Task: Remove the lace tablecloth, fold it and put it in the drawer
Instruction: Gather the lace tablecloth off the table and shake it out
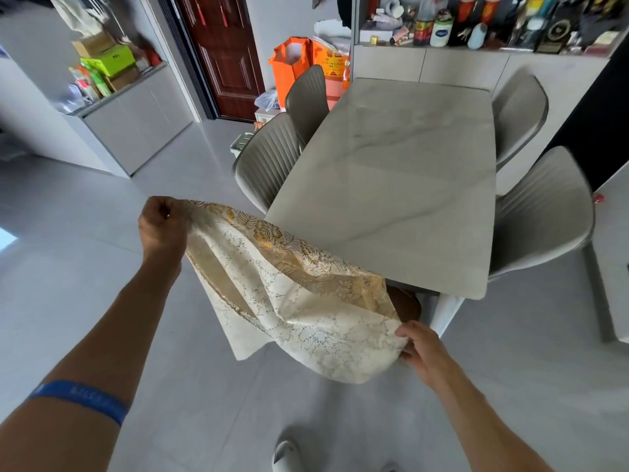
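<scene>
The cream lace tablecloth (289, 301) with a gold flower border hangs in the air in front of me, off the table and doubled over into a loose sag. My left hand (161, 226) grips one end of it, raised at the left. My right hand (420, 345) pinches the other end lower down, near the table's front corner. The grey marble dining table (401, 185) lies bare beyond the cloth. No drawer shows that I can tell apart from the cabinet fronts.
Four grey ribbed chairs stand round the table, two on the left (272, 155) and two on the right (541, 212). A sideboard (476, 63) loaded with bottles stands behind it. Grey cabinets (136, 124) at the left, orange bags (296, 63) by a red door. Grey tiled floor beneath me.
</scene>
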